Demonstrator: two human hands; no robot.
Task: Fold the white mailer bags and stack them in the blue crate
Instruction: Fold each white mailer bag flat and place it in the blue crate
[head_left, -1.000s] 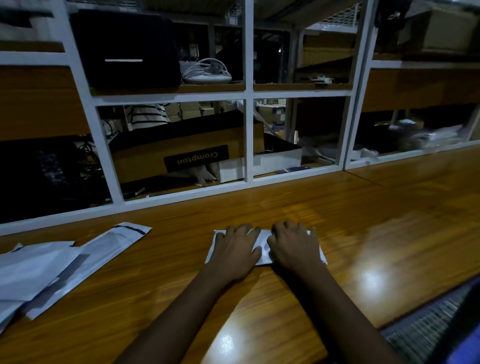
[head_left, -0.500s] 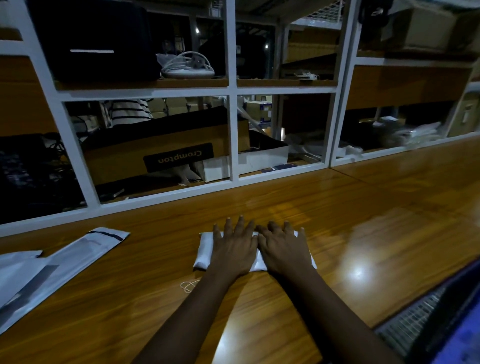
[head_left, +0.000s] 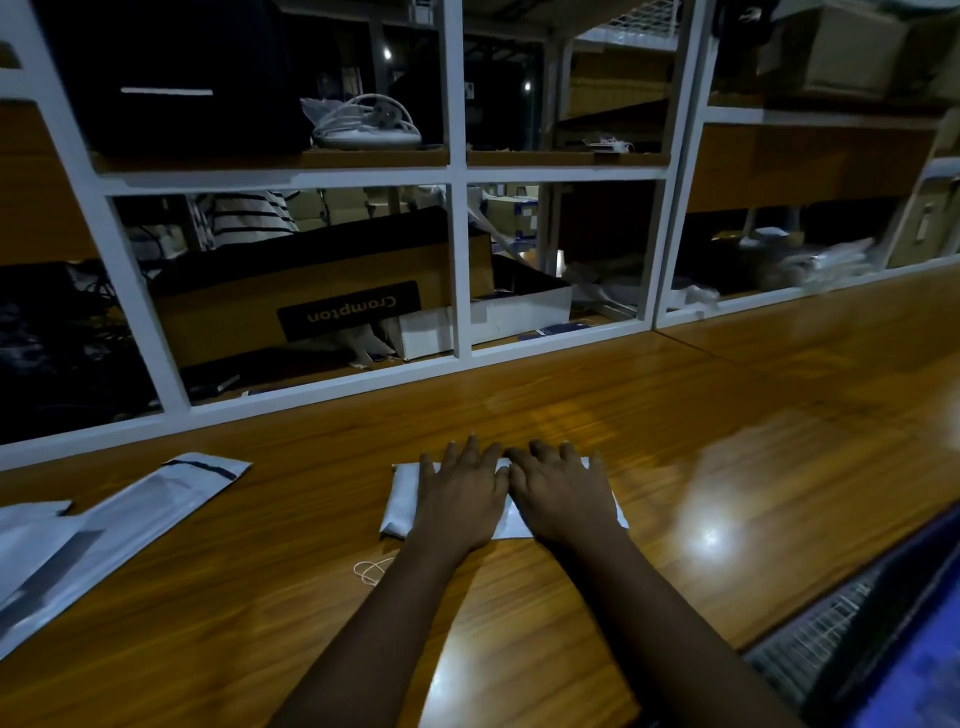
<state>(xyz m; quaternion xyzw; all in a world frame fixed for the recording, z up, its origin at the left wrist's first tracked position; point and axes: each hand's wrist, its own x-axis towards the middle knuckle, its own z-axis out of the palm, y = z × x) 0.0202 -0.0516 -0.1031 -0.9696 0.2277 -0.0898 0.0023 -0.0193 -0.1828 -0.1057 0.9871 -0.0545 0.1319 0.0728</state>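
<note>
now folded mailer bag (head_left: 402, 501) flat under left hand (head_left: 460, 496) and right hand (head_left: 563, 496), fingers straight, pressing it.

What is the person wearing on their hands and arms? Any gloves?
No gloves. The left hand and right hand are bare, with no rings, watch or bracelet showing. The left arm and right arm show no sleeves up to the picture's edge.
</note>
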